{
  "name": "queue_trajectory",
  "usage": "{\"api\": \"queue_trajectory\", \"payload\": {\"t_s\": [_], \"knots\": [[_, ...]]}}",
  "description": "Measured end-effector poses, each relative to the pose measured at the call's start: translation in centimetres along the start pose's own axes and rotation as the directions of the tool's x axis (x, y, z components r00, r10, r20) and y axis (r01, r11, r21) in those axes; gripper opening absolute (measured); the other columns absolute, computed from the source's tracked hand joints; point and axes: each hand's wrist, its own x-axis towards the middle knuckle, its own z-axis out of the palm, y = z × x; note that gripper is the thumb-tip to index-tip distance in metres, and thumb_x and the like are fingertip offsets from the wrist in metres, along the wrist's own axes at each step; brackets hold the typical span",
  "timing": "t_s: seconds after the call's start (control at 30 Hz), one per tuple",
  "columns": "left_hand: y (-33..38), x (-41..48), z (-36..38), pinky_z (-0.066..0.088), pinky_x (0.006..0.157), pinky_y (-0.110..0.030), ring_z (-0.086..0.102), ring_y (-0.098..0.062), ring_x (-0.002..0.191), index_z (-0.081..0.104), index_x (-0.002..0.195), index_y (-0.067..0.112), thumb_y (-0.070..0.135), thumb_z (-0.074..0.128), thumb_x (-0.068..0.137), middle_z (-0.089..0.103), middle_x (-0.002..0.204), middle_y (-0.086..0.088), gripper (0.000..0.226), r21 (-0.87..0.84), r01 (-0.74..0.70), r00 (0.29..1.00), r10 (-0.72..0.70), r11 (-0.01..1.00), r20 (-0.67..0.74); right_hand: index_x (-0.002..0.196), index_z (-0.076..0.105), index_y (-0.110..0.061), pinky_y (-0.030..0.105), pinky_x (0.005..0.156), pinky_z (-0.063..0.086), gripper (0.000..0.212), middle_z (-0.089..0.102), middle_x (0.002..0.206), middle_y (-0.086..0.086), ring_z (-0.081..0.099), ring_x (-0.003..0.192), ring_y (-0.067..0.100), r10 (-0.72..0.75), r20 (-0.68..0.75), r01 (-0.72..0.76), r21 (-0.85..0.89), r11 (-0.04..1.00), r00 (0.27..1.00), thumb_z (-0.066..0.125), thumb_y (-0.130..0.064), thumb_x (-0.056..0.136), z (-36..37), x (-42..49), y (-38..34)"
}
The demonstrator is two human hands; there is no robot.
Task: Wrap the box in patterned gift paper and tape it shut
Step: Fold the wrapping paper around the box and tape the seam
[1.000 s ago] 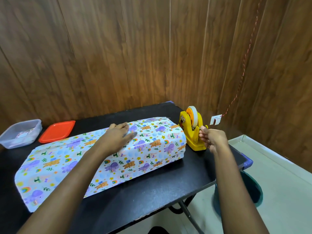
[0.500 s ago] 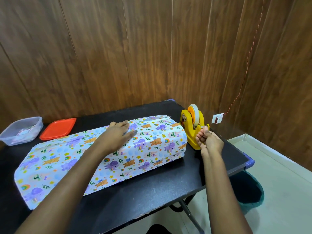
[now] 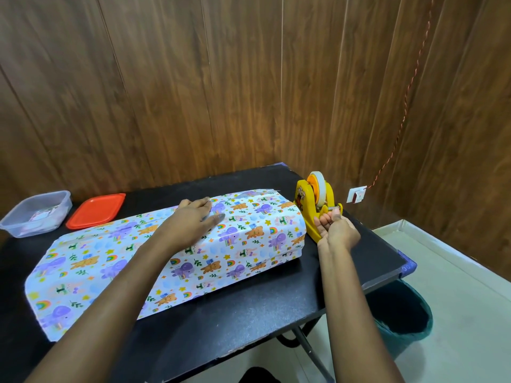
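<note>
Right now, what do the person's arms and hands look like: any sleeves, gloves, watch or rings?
No sleeves show: the left forearm and right forearm are bare all the way to the bottom edge of the head view. The left hand and right hand are ungloved. No watch, bracelet or ring is visible on either, and no markings show.

Pale gift paper (image 3: 249, 236) printed with bears, elephants and rainbows lies draped over the long box (itself hidden); the yellow dispenser (image 3: 309, 217), holding white tape (image 3: 320, 187), stands just beside its right end.
</note>
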Motion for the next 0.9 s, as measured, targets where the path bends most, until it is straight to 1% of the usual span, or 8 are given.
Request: {"api": "queue_trajectory", "payload": {"t_s": [0.07, 0.13, 0.23, 0.3, 0.47, 0.6, 0.73, 0.9], "knots": [[0.0, 0.0, 0.0, 0.026, 0.109, -0.034, 0.017, -0.014, 0.138, 0.023, 0.148, 0.011, 0.047, 0.031, 0.098, 0.015, 0.157, 0.008, 0.062, -0.01, 0.002, 1.0, -0.002, 1.0, -0.002, 0.074, 0.056, -0.004, 0.029, 0.062, 0.057, 0.026, 0.05, 0.065, 0.005, 0.05, 0.055, 0.011, -0.028, 0.007, 0.028, -0.018, 0.999, 1.0, 0.049, -0.014, 0.097, 0.0, 0.1, 0.1], [-0.1, -0.1, 0.0, 0.025, 0.109, -0.033, 0.016, -0.014, 0.139, 0.024, 0.148, 0.011, 0.047, 0.032, 0.098, 0.015, 0.157, 0.008, 0.062, -0.016, 0.003, 1.0, -0.004, 1.0, -0.004, 0.08, 0.056, -0.004, 0.028, 0.056, 0.056, 0.024, 0.051, 0.064, 0.005, 0.05, 0.053, 0.012, -0.112, 0.035, 0.116, -0.151, 0.982, 0.993, 0.048, -0.016, 0.098, -0.5, 0.4, 0.3], [-0.1, -0.1, 0.0, 0.025, 0.109, -0.032, 0.015, -0.014, 0.139, 0.024, 0.148, 0.011, 0.047, 0.031, 0.098, 0.015, 0.157, 0.008, 0.062, -0.013, -0.001, 1.0, 0.001, 1.0, -0.004, 0.084, 0.059, -0.007, 0.028, 0.049, 0.052, 0.024, 0.056, 0.064, 0.004, 0.053, 0.055, 0.014, -0.23, 0.155, 0.273, -0.397, 0.876, 0.961, 0.051, -0.026, 0.096, -1.6, 1.2, 0.3], [0.0, -0.1, 0.1, 0.024, 0.109, -0.033, 0.014, -0.013, 0.139, 0.023, 0.148, 0.011, 0.047, 0.031, 0.098, 0.014, 0.157, 0.008, 0.062, -0.021, -0.002, 1.0, 0.002, 1.0, -0.004, 0.081, 0.061, -0.009, 0.026, 0.048, 0.05, 0.025, 0.057, 0.065, 0.004, 0.054, 0.056, 0.013, -0.237, 0.206, 0.307, -0.447, 0.84, 0.949, 0.054, -0.029, 0.095, -2.1, 1.6, 0.0], [-0.1, -0.1, 0.1, 0.025, 0.11, -0.033, 0.015, -0.013, 0.139, 0.024, 0.148, 0.012, 0.047, 0.032, 0.098, 0.015, 0.157, 0.009, 0.062, -0.027, 0.004, 1.0, -0.004, 1.0, -0.003, 0.075, 0.058, -0.01, 0.026, 0.056, 0.052, 0.023, 0.057, 0.067, 0.005, 0.054, 0.058, 0.012, -0.008, 0.188, 0.046, -0.199, 0.979, 0.982, 0.058, -0.024, 0.093, -2.1, 1.0, -0.5], [-0.1, -0.1, 0.1, 0.025, 0.109, -0.033, 0.016, -0.013, 0.138, 0.024, 0.148, 0.012, 0.047, 0.032, 0.098, 0.015, 0.157, 0.009, 0.062, -0.031, 0.004, 1.0, -0.004, 1.0, -0.007, 0.077, 0.058, -0.007, 0.021, 0.051, 0.054, 0.02, 0.058, 0.071, 0.005, 0.056, 0.06, 0.011, 0.135, 0.129, -0.137, 0.007, 0.991, 0.982, 0.06, -0.021, 0.091, -1.3, 0.5, -0.5], [-0.1, 0.0, -0.1, 0.025, 0.109, -0.034, 0.016, -0.013, 0.138, 0.023, 0.148, 0.012, 0.047, 0.032, 0.098, 0.015, 0.157, 0.009, 0.062, -0.03, 0.005, 1.0, -0.005, 1.0, -0.007, 0.073, 0.056, -0.005, 0.028, 0.066, 0.056, 0.02, 0.057, 0.071, 0.007, 0.058, 0.056, 0.01, 0.173, 0.082, -0.184, 0.149, 0.972, 0.981, 0.059, -0.013, 0.091, -0.6, -0.3, -0.7], [-0.1, -0.2, 0.0, 0.026, 0.108, -0.033, 0.016, -0.013, 0.138, 0.024, 0.148, 0.011, 0.047, 0.032, 0.098, 0.015, 0.157, 0.009, 0.062, -0.034, 0.003, 1.0, -0.003, 0.999, -0.004, 0.075, 0.054, -0.002, 0.032, 0.064, 0.056, 0.019, 0.053, 0.069, 0.008, 0.054, 0.061, 0.012, 0.178, 0.031, -0.181, 0.208, 0.961, 0.983, 0.056, -0.009, 0.093, 0.0, -0.9, -1.0]]}}
